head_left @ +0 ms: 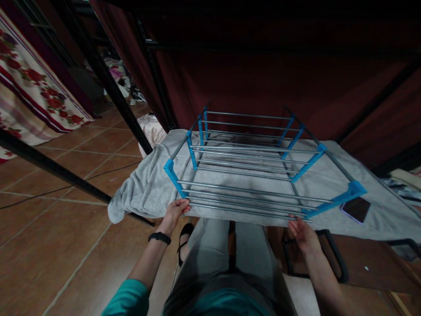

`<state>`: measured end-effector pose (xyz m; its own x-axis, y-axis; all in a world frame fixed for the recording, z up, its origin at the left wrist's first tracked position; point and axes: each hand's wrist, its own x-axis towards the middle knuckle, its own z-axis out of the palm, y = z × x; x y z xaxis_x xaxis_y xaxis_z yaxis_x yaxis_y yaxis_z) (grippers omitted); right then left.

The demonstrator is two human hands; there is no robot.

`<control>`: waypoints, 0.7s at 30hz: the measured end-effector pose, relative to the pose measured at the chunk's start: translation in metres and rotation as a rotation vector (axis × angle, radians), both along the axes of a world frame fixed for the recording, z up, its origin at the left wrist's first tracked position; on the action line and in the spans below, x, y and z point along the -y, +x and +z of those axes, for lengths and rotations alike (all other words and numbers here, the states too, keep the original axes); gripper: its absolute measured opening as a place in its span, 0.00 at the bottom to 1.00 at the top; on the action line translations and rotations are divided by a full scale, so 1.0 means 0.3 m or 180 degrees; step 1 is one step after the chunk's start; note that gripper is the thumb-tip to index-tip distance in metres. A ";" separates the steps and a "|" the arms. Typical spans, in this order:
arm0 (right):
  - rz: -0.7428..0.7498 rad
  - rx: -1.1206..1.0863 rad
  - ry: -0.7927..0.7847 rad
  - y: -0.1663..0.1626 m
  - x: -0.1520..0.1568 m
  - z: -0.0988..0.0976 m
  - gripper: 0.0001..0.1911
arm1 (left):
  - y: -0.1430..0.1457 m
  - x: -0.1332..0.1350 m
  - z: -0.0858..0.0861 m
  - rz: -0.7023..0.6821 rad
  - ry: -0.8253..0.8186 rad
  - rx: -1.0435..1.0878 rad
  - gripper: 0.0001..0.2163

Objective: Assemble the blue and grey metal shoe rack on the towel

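Observation:
A rack of grey metal rods with blue plastic brackets [256,193] lies on a grey blanket [141,186] in front of me. My left hand [176,213] pinches the rack's near left corner, just under a blue bracket. At the near right end, my right hand [301,232] has its fingers closed on the end of the nearest rod. Its fingertips are partly hidden by the rod. Both hands sit at the blanket's front edge. A dark phone [356,209] rests on the blanket, beside the rack's right bracket.
Dark metal posts [108,92] frame the left side, and a dark red curtain [243,79] hangs behind. Below the blanket at right is a brown board [371,263] with a black frame. A cable [98,172] crosses the tiled floor, near a floral cloth [42,87].

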<state>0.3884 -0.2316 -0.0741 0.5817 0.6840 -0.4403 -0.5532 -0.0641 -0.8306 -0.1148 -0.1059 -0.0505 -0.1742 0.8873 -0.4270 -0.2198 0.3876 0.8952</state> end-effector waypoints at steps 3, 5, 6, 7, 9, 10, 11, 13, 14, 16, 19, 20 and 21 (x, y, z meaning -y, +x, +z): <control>-0.0050 -0.0022 -0.0021 0.003 -0.002 -0.005 0.12 | -0.001 0.000 0.003 0.0028 -0.0002 0.0041 0.06; -0.0074 -0.0035 -0.0019 0.004 -0.004 -0.008 0.11 | 0.001 0.000 0.007 0.0067 0.0002 0.0091 0.05; -0.0074 -0.0038 -0.0016 0.004 -0.004 -0.011 0.11 | 0.003 0.001 0.009 0.0095 0.0002 0.0131 0.05; -0.0070 -0.0041 -0.0015 0.006 -0.004 -0.014 0.11 | 0.005 0.001 0.011 0.0130 -0.0007 0.0188 0.05; -0.0067 -0.0049 -0.0012 0.009 -0.003 -0.022 0.11 | 0.010 0.002 0.014 0.0193 -0.0043 0.0351 0.05; -0.0071 -0.0061 -0.0008 0.011 -0.002 -0.026 0.11 | 0.012 0.002 0.015 0.0222 -0.0071 0.0450 0.06; -0.0089 -0.0080 -0.0001 0.014 -0.001 -0.031 0.11 | 0.015 0.003 0.016 0.0245 -0.0100 0.0535 0.06; -0.0124 -0.0132 0.0035 0.018 0.000 -0.041 0.10 | 0.019 0.005 0.017 0.0281 -0.0152 0.0615 0.06; -0.0138 -0.0159 0.0060 0.020 0.000 -0.045 0.09 | 0.021 0.005 0.017 0.0311 -0.0177 0.0619 0.06; -0.0161 -0.0188 0.0099 0.022 -0.002 -0.049 0.09 | 0.025 0.007 0.017 0.0380 -0.0221 0.0593 0.07; -0.0203 -0.0190 0.0044 0.021 -0.009 -0.047 0.07 | 0.034 0.008 0.019 0.0454 -0.0219 0.0548 0.06; -0.0219 -0.0191 0.0018 0.020 -0.011 -0.046 0.07 | 0.037 0.009 0.020 0.0464 -0.0211 0.0542 0.06; -0.0230 -0.0196 0.0000 0.019 -0.013 -0.045 0.06 | 0.040 0.010 0.021 0.0472 -0.0197 0.0539 0.06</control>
